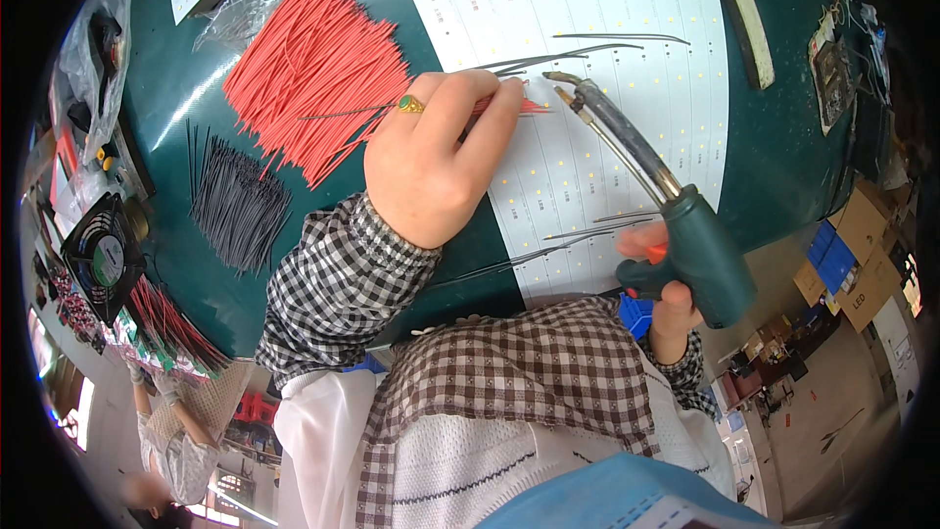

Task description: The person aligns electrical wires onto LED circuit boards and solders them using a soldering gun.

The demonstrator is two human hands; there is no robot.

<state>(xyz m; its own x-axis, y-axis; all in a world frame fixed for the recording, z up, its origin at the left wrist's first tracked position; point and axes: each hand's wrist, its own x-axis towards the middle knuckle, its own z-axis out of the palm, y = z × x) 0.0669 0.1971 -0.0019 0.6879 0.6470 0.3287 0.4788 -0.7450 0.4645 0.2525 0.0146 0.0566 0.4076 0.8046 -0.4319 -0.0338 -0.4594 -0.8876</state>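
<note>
My left hand (431, 167), a green-stoned ring on one finger, rests over the left side of a white LED board sheet (676, 88). Its fingers are pinched on thin wires; red ends (534, 108) and dark ends show around the fingertips. My right hand (674, 312) is wrapped round the green handle of a soldering gun (710, 255). The gun's metal tip (560, 76) points left, close to my left fingertips; whether it touches the board cannot be told. Several black wires (622, 36) lie across the sheet, some near its lower edge.
A big pile of red wires (313, 69) lies left of the sheet, with a bundle of black wires (235, 201) below it. A black fan (103, 245) and clear plastic bags (103, 69) are at far left. A pale curved strip (742, 15) borders the sheet's right.
</note>
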